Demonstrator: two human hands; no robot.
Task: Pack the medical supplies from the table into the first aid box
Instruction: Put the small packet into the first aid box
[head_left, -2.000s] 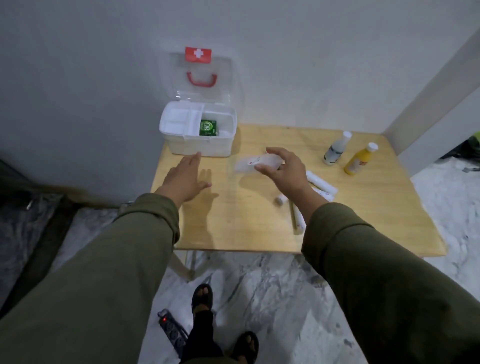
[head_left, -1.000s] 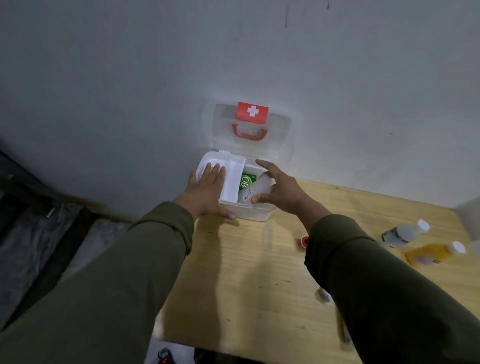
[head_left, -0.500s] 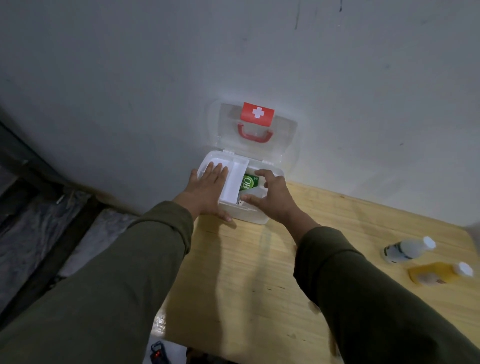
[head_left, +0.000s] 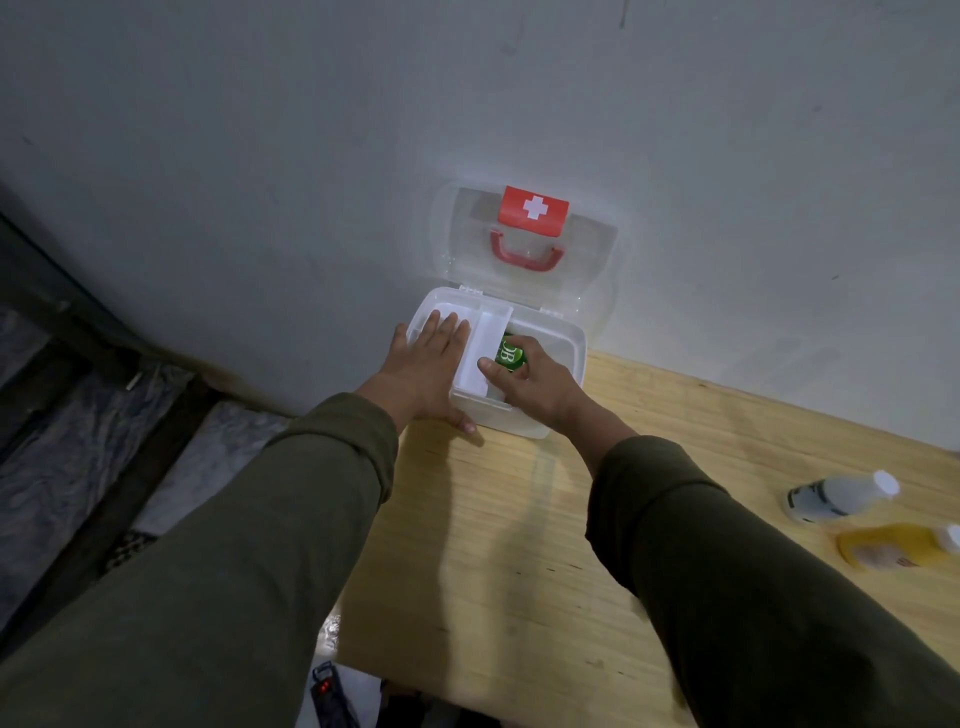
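Observation:
The white first aid box stands at the table's far left corner against the wall, with its clear lid raised, showing a red cross label and red handle. My left hand lies flat on the box's left side, over the white tray insert, fingers spread. My right hand reaches into the right compartment, thumb and fingers either side of a green pack. Whatever lies under that hand is hidden.
A white bottle and a yellow bottle lie on the wooden table at the right edge of view. The grey wall is directly behind the box. A power strip sits on the floor below the table's near edge.
My right hand carried a white packet from the table's middle into the box's right compartment and has sunk deeper in. My left hand moved from the tabletop onto the box's left side.

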